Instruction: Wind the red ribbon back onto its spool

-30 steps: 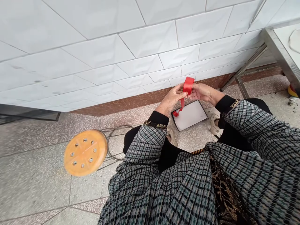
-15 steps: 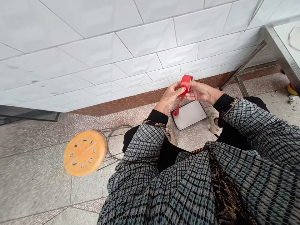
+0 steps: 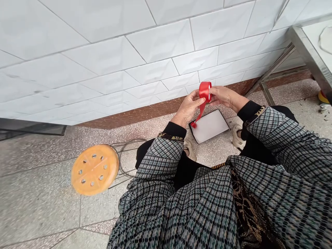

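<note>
Between my two hands is a roll of red satin ribbon point(image 3: 205, 89), its white core showing on the right side. My left hand point(image 3: 188, 106) pinches the ribbon between thumb and fingers at the roll's lower left. My right hand point(image 3: 222, 97) grips the roll from the right, its fingertips at the core. A loose length of ribbon hangs down from the roll and ends in a small curl. Below it on the floor lies a shallow white tray or lid point(image 3: 211, 127) with a dark rim, between my shoes.
An orange round stool point(image 3: 95, 169) with holes in its seat and thin metal legs stands at left. At right is a metal-framed table point(image 3: 307, 58). A white tiled wall point(image 3: 160, 45) rises in front. A dark flat object point(image 3: 31, 128) lies at far left.
The ribbon roll has turned slightly, and the hanging length is straighter. My right hand has shifted slightly up, its fingers closing more onto the roll. My left hand keeps its pinch.
</note>
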Motion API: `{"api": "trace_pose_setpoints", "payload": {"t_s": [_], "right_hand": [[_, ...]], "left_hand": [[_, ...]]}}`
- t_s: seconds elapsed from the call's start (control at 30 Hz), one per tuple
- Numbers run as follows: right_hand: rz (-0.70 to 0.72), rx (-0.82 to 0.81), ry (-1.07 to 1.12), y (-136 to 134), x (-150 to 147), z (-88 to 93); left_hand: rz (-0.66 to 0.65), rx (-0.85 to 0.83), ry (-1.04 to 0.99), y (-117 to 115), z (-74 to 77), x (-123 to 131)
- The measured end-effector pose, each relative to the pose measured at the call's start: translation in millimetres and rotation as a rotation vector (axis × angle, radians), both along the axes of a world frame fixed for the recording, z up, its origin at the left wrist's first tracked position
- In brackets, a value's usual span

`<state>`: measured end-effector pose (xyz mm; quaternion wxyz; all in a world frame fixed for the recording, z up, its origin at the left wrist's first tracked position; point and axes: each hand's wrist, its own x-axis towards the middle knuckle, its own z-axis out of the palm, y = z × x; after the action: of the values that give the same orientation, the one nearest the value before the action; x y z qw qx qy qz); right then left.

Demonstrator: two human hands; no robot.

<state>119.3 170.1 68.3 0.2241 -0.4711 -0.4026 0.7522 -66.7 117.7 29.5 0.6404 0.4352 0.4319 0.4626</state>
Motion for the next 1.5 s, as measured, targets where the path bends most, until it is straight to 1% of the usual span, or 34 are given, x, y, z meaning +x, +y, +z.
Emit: {"api": "trace_pose_setpoints", "payload": {"t_s": [0.1, 0.33, 0.53, 0.77, 0.87, 1.07, 1.27, 1.4, 1.5], "right_hand": [[-0.002, 0.092, -0.078, -0.7, -1.0, 1.0], [0.005, 0.130, -0.086, -4.8, -2.3, 12.0], [0.035, 0.088, -0.084, -2.5, -0.7, 13.0], [0.017, 0.091, -0.041, -3.5, 0.4, 16.2], [0.008, 0.065, -0.033, -4.6, 1.2, 17.2], [0.016, 0.006, -0.029, -6.1, 2.7, 17.8], [-0.010, 0.021, -0.025, -6.8, 2.5, 14.6], [-0.050, 0.046, -0.012, -9.5, 0.3, 13.2], [-0.078, 0.075, -0.001, -11.3, -1.3, 14.5]], "left_hand": [[-0.013, 0.018, 0.017, 0.1, -0.1, -0.8], [-0.061, 0.010, -0.052, 4.7, -6.0, -3.5], [-0.092, 0.012, -0.067, 6.2, -7.0, -4.8], [-0.055, 0.061, 0.011, 4.4, -4.4, -3.1], [-0.034, 0.079, 0.022, 3.5, -3.5, -1.7], [-0.047, 0.059, 0.028, 2.1, -1.3, -0.4], [-0.081, 0.049, -0.010, 2.9, -5.5, -0.3], [-0.068, 0.017, -0.048, 4.0, -8.7, 0.5], [-0.050, 0.028, -0.057, 3.5, -7.4, 0.8]]}}
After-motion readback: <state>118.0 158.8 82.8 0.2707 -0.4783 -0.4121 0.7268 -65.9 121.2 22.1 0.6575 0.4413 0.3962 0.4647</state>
